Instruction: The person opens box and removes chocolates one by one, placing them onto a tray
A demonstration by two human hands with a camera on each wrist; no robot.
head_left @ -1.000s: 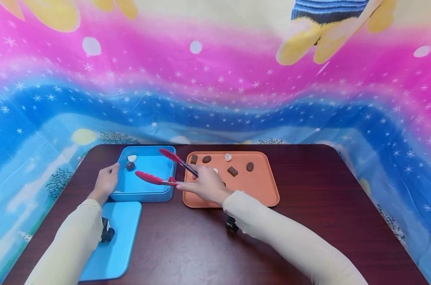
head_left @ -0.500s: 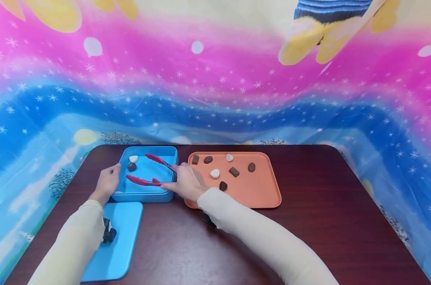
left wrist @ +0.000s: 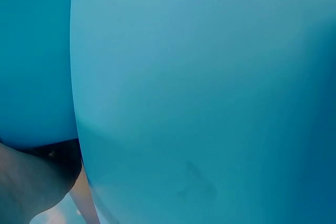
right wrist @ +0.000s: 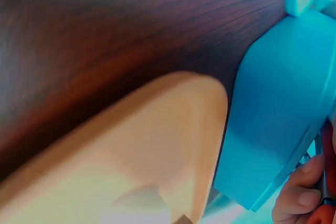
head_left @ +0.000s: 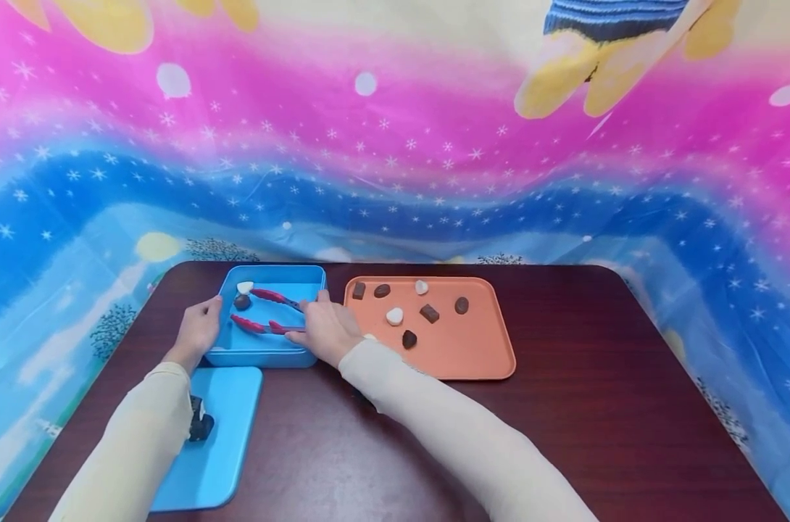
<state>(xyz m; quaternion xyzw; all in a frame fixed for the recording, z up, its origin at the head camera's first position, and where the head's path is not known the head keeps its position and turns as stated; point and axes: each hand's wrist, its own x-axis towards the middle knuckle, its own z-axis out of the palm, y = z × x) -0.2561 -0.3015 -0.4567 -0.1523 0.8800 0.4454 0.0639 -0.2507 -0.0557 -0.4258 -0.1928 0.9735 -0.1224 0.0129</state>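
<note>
My right hand (head_left: 330,330) holds a pair of red-tipped tongs (head_left: 264,326) over the blue box (head_left: 258,358). The tong tips stand apart, and I see nothing between them. Close to the upper tip are a round dark chocolate (head_left: 241,301) and a white piece (head_left: 246,287), both in the box's far left corner. My left hand (head_left: 196,330) grips the box's left side near the rim; its fingers are mostly hidden. In the right wrist view, the fingers (right wrist: 302,198) curl round the tong handle (right wrist: 326,182). The left wrist view is mostly blue plastic.
Right of the box lies an orange tray (head_left: 460,359) with several brown and white chocolates, such as a brown block (head_left: 430,313) and a white heart-shaped piece (head_left: 395,316). A flat blue lid (head_left: 228,442) lies in front of the box, under the left forearm.
My right hand has moved left with the tongs, bringing them further over the box. The gap between the tong tips has narrowed. My left hand stays at the box's side.
</note>
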